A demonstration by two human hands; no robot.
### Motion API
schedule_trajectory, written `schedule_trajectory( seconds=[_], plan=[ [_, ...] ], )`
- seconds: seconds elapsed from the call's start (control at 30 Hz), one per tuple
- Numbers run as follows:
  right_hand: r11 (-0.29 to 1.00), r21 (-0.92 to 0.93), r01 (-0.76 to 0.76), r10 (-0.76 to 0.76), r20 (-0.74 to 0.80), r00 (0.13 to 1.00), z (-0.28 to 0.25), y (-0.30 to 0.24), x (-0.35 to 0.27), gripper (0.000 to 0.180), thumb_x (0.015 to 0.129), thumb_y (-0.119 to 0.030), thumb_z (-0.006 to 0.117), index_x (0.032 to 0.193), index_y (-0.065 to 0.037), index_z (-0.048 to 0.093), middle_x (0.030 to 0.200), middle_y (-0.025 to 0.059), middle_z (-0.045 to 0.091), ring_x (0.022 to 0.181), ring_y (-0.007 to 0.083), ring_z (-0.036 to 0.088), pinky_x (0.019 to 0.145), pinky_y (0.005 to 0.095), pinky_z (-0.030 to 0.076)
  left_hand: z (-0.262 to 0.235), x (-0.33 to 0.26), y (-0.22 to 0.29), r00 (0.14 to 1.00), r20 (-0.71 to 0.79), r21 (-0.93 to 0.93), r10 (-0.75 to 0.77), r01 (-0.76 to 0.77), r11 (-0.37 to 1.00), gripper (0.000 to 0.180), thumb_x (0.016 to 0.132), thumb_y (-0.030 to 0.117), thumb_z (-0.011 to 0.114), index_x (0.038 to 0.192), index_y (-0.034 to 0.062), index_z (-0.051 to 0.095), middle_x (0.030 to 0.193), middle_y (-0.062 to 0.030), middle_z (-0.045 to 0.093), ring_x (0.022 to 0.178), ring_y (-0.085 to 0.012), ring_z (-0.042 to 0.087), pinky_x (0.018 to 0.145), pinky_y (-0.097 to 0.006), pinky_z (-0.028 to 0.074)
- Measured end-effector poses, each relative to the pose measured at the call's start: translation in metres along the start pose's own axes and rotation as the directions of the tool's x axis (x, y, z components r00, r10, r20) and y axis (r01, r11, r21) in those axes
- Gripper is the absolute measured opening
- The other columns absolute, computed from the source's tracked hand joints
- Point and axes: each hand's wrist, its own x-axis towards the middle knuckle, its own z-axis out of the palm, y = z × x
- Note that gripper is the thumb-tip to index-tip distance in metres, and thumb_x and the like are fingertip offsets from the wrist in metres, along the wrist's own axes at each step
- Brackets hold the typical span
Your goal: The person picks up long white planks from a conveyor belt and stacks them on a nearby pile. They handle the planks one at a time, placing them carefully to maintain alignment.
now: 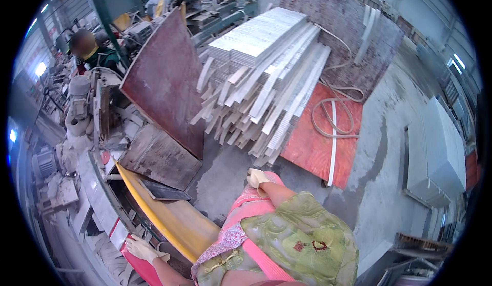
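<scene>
My left hand (143, 248), in a pale glove, lies on a red surface (139, 268) at the lower left, its fingers stretched out and low. Beside it runs a curved yellow panel (169, 215), between that hand and my body. My right hand (256, 178), also gloved, is held in front of my pink and green clothing with its fingers curled in. Whatever it may hold is hidden. Ahead of the right hand, and apart from it, rises a large stack of long pale strips (271, 76) with uneven near ends.
A reddish-brown board (169, 76) leans left of the stack. An orange-red sheet (320, 137) with a looped hose (320, 114) lies to its right. Pale block-shaped stacks (435, 152) stand at far right. Another person (100, 55) is among machinery at far left.
</scene>
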Motion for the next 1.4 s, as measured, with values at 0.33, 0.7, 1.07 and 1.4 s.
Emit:
schedule_trajectory(
  seconds=[0.33,0.7,1.07,1.4],
  plan=[
    [0.959,0.273,-0.081,0.075,0.033,0.997,0.023,0.017,0.009,0.020,0.079,-0.022,0.066,0.090,-0.005,0.066,0.082,0.0206,0.068,0.077,0.0371,0.068,0.068,0.0447,0.051,0.008,0.000,-0.001,0.998,-0.054,-0.058,-0.014,0.011,0.998,0.047,0.107,0.033,0.043,0.126,-0.0080,0.059,0.122,-0.0245,0.065,0.116,-0.0373,0.060,0.106,-0.045,0.044],
    [1.000,-0.002,0.023,-0.023,-0.002,1.000,0.010,-0.001,0.003,0.023,0.081,-0.025,0.063,0.093,-0.006,0.067,0.090,0.0247,0.070,0.090,0.0433,0.069,0.077,0.0501,0.055,-0.004,-0.001,0.004,0.992,-0.126,0.116,0.008,0.007,0.993,0.045,0.105,0.034,0.046,0.126,-0.0026,0.062,0.128,-0.0202,0.065,0.119,-0.0330,0.061,0.102,-0.044,0.047],
    [0.949,0.284,-0.137,0.140,0.009,0.990,0.027,0.011,0.006,0.021,0.084,-0.027,0.063,0.095,-0.009,0.064,0.088,0.0191,0.069,0.083,0.0410,0.066,0.075,0.0474,0.053,0.000,-0.002,0.002,0.983,-0.174,0.213,0.062,-0.024,0.977,0.051,0.107,0.039,0.042,0.140,0.0012,0.053,0.137,-0.0143,0.061,0.124,-0.0273,0.059,0.098,-0.043,0.047],
    [0.967,0.217,-0.134,0.127,0.049,0.991,0.022,0.011,0.004,0.022,0.083,-0.028,0.065,0.096,-0.010,0.063,0.093,0.0197,0.069,0.088,0.0431,0.067,0.076,0.0488,0.053,-0.005,-0.002,0.004,0.996,-0.031,0.163,0.083,-0.077,0.984,0.052,0.108,0.039,0.040,0.144,0.0030,0.051,0.144,-0.0136,0.057,0.134,-0.0260,0.051,0.101,-0.045,0.044]
  ],
)
